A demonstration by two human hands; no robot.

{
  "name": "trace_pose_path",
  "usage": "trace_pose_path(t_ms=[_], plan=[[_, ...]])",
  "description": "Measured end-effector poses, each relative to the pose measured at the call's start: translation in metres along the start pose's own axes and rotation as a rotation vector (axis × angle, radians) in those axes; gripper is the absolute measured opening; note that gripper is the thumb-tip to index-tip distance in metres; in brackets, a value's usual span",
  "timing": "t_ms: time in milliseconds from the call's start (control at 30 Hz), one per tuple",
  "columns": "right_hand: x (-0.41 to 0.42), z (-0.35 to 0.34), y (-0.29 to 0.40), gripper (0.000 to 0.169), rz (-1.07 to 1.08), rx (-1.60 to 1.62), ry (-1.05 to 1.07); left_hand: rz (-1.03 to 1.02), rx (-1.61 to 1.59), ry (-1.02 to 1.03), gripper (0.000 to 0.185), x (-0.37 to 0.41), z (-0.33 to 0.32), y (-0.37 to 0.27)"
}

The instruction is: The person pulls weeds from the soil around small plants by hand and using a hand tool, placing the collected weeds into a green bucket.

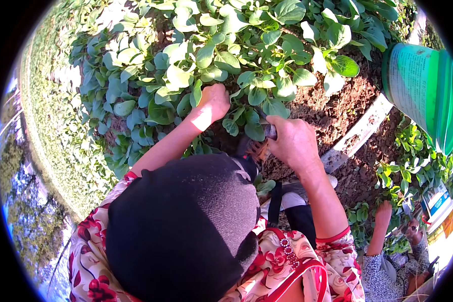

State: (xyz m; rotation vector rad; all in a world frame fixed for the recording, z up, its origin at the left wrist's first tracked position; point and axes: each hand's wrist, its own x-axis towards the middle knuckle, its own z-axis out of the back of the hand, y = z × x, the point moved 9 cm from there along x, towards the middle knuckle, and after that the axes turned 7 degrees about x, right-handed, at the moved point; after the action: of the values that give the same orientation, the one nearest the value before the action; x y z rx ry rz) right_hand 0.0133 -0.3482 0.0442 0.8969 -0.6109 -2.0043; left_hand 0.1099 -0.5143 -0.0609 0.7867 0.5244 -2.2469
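My left hand (214, 101) is low among broad green leaves of leafy vegetable plants (173, 75); its fingers are curled and partly behind leaves, so what they hold cannot be told. To its right, my right hand (292, 137) is closed around the handle (270, 132) of a hand tool. The tool's far end is hidden under the leaves. Brown soil (324, 105) shows to the right of the plants. A dark cap (185, 226) covers much of the lower middle of the view.
A green plastic bucket (411, 83) bearing writing stands at the upper right, by a pale curved strip (351, 139) across the soil. At the lower right another person (389, 268) reaches into plants, near a printed box (438, 204). More rows of plants lie at the left.
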Motion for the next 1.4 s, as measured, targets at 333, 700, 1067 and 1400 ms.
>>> trace_pose_path(t_ms=[333, 700, 1067, 1400], plan=[[0.018, -0.023, 0.029, 0.01, 0.01, -0.072, -0.046, -0.128, 0.139, -0.036, 0.02, -0.012, 0.007, -0.019], [-0.014, 0.02, 0.003, 0.032, -0.059, 0.148, -0.403, -0.472, 0.047, -0.368, 0.009, -0.026, 0.066, -0.068], [-0.01, 0.037, -0.012, 0.021, -0.219, 0.088, -0.374, -0.513, 0.303, -0.553, 0.014, 0.035, 0.06, -0.05], [0.01, 0.029, -0.002, 0.025, -0.107, 0.124, -0.374, -0.24, 0.303, -0.482, 0.041, 0.053, 0.089, -0.009]])
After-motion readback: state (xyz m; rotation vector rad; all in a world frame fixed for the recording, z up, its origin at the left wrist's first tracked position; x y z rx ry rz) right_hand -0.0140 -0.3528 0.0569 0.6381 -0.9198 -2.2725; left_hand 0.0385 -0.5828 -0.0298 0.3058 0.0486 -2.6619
